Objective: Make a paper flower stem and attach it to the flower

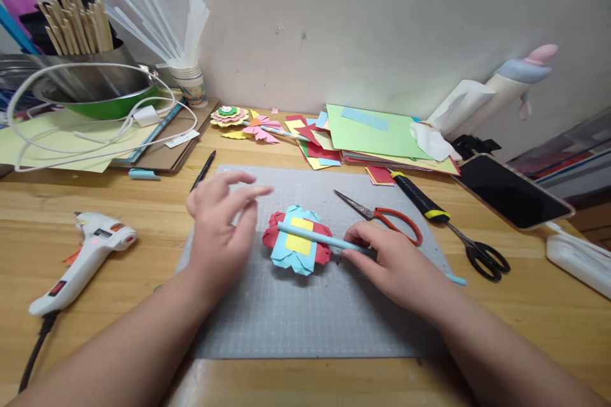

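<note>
Blue paper tube (329, 242) is being pinched between the thumb and fingers of the right hand (391, 261), and its left end is lined up across the yellow square (298, 247) in the middle of the flower (292, 261). Whether it's stuck down or just held there can't be told. The flower, blue and red petals, is set on the grey mat (267, 327), roughly between both hands. Nothing is gripped by the left hand (219, 222): it's held just left of the flower, fingers loosely spread. Red-handled scissors (367, 212) are parked on the mat right behind the right hand. The pen (203, 170) is partly covered by the left hand. Over on the worktop (162, 203), the glue gun (90, 254) is laid well left, the black scissors (471, 244) and phone (515, 191) off to the right.
</note>
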Demonstrator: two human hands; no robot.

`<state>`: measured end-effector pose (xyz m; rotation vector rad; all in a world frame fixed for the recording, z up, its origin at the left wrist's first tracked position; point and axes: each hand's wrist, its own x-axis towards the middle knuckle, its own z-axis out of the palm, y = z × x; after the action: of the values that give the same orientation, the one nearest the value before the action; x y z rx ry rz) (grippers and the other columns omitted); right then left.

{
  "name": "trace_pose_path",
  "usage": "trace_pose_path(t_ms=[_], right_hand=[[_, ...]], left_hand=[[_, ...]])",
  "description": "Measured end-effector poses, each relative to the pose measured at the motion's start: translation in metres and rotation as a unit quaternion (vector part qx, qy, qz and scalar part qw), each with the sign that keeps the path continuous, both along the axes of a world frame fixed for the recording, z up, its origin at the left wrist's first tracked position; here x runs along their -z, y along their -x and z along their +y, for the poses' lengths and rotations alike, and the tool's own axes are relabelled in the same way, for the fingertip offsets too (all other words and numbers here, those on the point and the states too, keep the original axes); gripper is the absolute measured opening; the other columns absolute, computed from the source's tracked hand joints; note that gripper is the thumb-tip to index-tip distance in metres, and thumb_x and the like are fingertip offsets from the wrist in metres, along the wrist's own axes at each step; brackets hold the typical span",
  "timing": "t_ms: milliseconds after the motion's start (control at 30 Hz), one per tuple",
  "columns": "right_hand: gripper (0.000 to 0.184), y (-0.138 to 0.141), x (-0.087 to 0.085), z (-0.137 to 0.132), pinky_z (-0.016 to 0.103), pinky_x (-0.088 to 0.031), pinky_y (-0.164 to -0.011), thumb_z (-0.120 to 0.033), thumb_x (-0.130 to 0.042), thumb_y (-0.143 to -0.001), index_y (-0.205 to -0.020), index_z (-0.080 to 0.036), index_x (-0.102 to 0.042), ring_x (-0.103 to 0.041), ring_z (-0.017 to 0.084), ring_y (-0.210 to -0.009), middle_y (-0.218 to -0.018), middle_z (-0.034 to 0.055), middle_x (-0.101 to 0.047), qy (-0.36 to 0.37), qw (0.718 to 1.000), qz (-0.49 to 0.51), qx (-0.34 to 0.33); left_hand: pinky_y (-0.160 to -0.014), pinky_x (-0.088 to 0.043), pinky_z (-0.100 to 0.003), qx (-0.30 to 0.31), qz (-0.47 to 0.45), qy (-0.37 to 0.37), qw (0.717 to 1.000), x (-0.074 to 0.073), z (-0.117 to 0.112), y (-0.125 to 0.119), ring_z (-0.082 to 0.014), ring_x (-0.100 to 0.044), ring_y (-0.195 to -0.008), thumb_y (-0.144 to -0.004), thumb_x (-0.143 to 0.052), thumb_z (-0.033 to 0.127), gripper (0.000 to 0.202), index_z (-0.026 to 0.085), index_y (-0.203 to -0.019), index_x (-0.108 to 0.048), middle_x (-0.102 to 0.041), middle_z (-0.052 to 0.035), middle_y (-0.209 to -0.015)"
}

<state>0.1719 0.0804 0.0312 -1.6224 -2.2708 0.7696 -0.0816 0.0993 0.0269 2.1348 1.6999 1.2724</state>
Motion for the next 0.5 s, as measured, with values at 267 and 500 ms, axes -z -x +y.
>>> trace_pose_path(t_ms=[267, 500], right_hand=[[0.021, 0.001, -0.002, -0.005, 0.021, -0.038, -0.042, -0.041, -0.057, -0.086, -0.086, -0.02, -0.053, -0.046, 0.009, -0.048, -0.061, -0.0041, -0.05, 0.261, 0.904, 0.331, 0.071], [0.021, 0.011, -0.001, -0.009, 0.014, -0.024, -0.035, -0.035, -0.064, -0.084, -0.084, -0.015, -0.057, -0.038, 0.0, -0.04, -0.074, -0.0011, -0.055, 0.449, 0.714, 0.532, 0.074]], left_hand=[[-0.093, -0.041, -0.034, 0.008, -0.43, 0.194, 0.882, 0.009, 0.019, 0.006, -0.0209, -0.055, -0.107, -0.078, -0.055, 0.027, 0.027, 0.023, -0.103, -0.062, -0.063, -0.003, -0.109], [-0.084, -0.046, -0.037, 0.161, -0.506, 0.337, 0.777, 0.004, 0.007, -0.012, -0.0243, -0.061, -0.098, -0.084, -0.046, 0.056, 0.044, 0.022, -0.108, -0.061, -0.068, -0.0064, -0.106]])
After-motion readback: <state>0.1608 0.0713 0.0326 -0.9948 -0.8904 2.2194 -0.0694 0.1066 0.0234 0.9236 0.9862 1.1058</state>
